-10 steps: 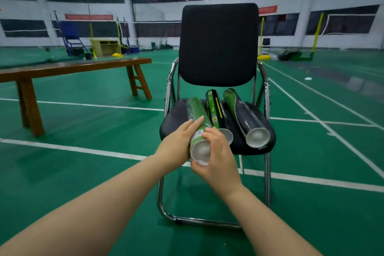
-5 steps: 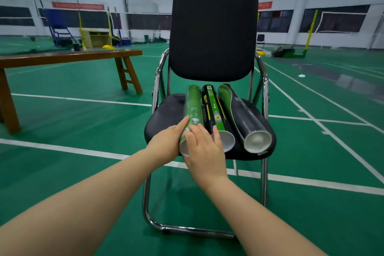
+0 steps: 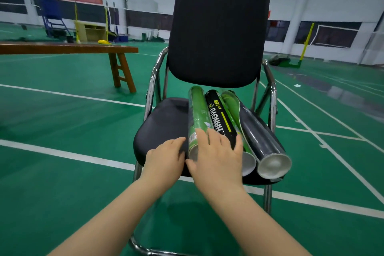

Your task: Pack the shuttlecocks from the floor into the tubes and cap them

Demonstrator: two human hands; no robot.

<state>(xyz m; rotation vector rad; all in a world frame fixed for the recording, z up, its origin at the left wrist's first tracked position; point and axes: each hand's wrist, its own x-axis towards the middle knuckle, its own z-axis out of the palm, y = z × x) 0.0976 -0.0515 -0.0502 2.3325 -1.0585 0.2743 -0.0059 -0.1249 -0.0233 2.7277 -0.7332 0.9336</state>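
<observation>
Head view: both flat, unclenched hands, left hand (image 3: pixel 166 159) and right hand (image 3: pixel 218 158), rest on glossy cardboard tubes (image 3: pixel 223 118).

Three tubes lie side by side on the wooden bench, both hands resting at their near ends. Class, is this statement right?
Not quite. The head view shows the three tubes on the black chair, not the bench. The left hand and right hand do rest at their near ends.

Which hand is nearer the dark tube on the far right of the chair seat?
Right. The right hand lies over the two left tubes, next to the dark tube; the left hand sits beyond them.
</observation>
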